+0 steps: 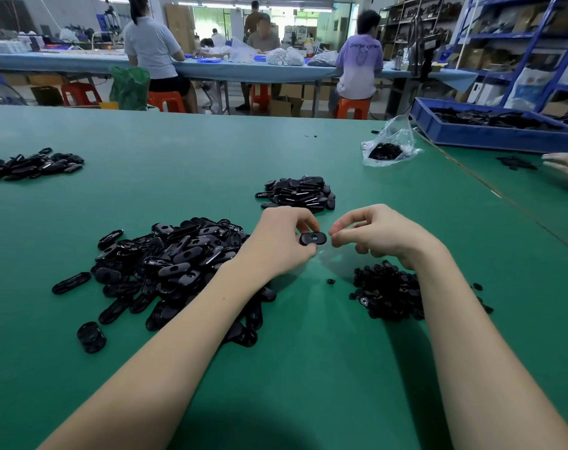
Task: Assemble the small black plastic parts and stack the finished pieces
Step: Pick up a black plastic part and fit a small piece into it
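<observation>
Two bare forearms in from the bottom edge, no sleeves, no gloves, no watch or rings on show, left hand (pixel 284 245) and right hand (pixel 378 235) both slim-fingered with short, plain, unpainted nails, wrists narrow and uncovered.

Past my green table (pixel 211 151) I see three people seated on orange stools (pixel 352 107) at a long blue bench (pixel 81 61). Blue shelving (pixel 516 37) with cartons stands far right, and another person's hand (pixel 566 168) rests at the right edge.
</observation>
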`<state>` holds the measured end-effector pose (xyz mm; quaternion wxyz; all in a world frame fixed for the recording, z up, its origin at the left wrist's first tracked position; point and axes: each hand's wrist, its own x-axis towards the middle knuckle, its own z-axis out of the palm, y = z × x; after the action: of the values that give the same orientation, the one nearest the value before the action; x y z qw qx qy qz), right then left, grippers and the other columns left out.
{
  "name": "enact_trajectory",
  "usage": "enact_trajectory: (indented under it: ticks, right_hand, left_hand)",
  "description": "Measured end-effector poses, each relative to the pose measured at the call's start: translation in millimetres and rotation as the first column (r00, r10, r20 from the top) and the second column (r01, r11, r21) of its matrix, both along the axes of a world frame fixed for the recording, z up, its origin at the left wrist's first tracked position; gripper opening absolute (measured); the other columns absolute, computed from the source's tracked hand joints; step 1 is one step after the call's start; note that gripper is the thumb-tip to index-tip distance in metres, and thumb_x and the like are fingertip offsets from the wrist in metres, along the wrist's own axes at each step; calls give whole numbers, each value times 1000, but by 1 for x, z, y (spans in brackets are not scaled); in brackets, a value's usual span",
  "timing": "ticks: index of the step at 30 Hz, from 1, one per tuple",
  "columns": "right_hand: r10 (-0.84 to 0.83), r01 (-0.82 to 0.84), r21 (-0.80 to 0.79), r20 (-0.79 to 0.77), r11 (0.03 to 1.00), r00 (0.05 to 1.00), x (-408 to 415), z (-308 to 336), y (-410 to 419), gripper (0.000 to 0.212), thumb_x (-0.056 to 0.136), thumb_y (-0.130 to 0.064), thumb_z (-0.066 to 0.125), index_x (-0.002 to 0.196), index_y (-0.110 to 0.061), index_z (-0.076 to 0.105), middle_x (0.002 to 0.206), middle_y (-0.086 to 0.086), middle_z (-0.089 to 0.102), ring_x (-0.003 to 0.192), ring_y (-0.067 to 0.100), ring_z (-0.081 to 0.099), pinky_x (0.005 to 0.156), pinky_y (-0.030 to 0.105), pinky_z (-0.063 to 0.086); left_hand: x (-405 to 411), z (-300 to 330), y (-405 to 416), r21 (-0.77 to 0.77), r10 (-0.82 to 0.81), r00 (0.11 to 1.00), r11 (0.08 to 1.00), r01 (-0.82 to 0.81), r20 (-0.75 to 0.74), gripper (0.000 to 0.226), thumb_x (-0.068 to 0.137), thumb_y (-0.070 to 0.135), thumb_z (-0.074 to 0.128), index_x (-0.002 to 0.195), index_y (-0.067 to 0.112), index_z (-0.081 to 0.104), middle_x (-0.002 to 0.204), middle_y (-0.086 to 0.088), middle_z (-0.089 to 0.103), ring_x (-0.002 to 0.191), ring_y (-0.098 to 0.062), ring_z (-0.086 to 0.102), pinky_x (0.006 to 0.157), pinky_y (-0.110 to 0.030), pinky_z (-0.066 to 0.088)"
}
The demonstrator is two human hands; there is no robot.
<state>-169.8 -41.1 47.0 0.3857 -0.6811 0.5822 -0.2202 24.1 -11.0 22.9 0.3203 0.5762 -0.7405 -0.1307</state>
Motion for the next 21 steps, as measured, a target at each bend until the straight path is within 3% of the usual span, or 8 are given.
enact_trajectory:
  ticks: [3,7,10,13,17,21]
  right_hand:
    - [23,-28,-28,-166,999,986,-4,-3,-2,2,80,-25,79,82,-26,80,79,-1,74,55,10,49,53,21,39]
    - [213,-203,66,-319,977,924,-3,0,0,9,75,-35,84,82,-39,80,91,-3,78,74,11,61,76,29,50]
    - [339,-296,177,-324,939,883,0,4,3,17,71,-39,88,85,-44,79,83,-10,76,67,7,59,71,25,45]
    - [378,-312,233,-343,921,860,6,2,6,24,65,-39,92,86,-41,79,90,-4,79,73,16,63,75,29,49]
    - [312,-269,160,-419,950,852,14,-2,5,17,64,-33,90,77,-38,80,83,-10,79,87,16,74,86,29,57]
    - [306,-273,138,-413,952,858,15,-3,5,13,67,-28,87,73,-35,78,78,-9,78,71,8,69,75,24,56]
  left_hand:
    - [5,-3,-3,39,20,999,999,-22,36,21,78,18,69,96,28,74,89,11,69,65,-1,55,79,-30,55]
    - [8,-4,-5,68,39,998,997,-42,51,21,79,22,71,96,34,73,87,14,67,67,-2,56,81,-34,56]
    - [9,-8,-6,96,46,997,994,-51,59,21,80,27,74,99,36,72,90,15,67,71,-5,57,84,-34,56]
    - [9,-9,-5,105,60,997,992,-65,57,22,79,32,76,99,37,68,90,17,66,74,-7,58,84,-35,56]
    - [9,-8,-5,112,65,996,991,-72,64,20,78,35,77,95,37,66,90,18,66,77,-9,61,84,-36,56]
    - [8,-7,-4,128,67,994,989,-77,82,18,78,36,77,93,36,67,91,17,67,78,-12,62,85,-36,57]
